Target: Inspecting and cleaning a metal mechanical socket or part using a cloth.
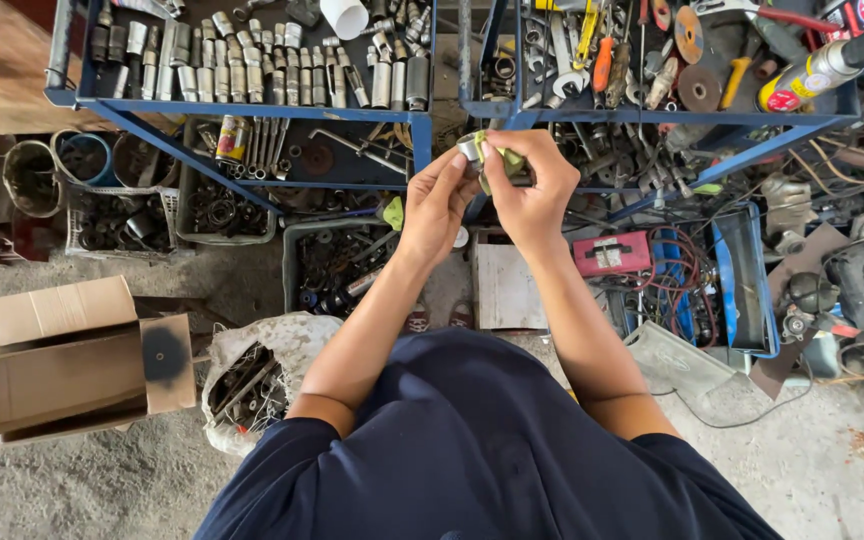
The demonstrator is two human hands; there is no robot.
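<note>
My left hand (440, 198) pinches a short silver metal socket (469, 149) at chest height, in front of the blue shelf frames. My right hand (530, 182) presses a yellow-green cloth (508, 163) against the socket and is wrapped around it from the right. Both hands meet between the two shelf units. Much of the socket is hidden by fingers and cloth.
A blue metal shelf (252, 105) at left carries rows of sockets (242, 70). The right shelf (672, 115) bears wrenches, screwdrivers, grinding discs and a spray can (802, 80). On the floor stand a cardboard box (62, 360), a sack of metal parts (252, 375), crates, a red box (612, 253) and cables.
</note>
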